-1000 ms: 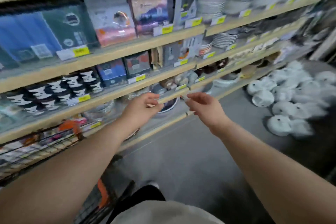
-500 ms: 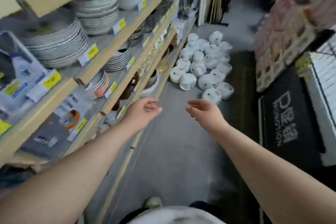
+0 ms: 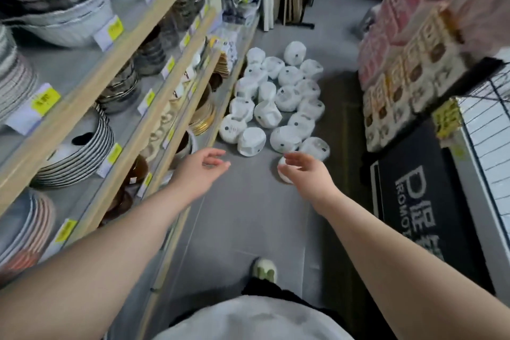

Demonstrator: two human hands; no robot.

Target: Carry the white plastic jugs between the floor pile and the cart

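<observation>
Both arms stretch out over the grey aisle floor (image 3: 242, 223), left hand (image 3: 198, 171) and right hand (image 3: 306, 171) loose-fingered and empty, nearing the paper-wrapped white bowls (image 3: 276, 102) heaped there beside the wooden shelves (image 3: 91, 91).

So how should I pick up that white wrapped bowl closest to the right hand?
Probably from above. The white wrapped bowl sits low on the floor, partly hidden behind the right hand, so spread the fingers over its rounded top and grip opposite sides of the wrapping.
</observation>
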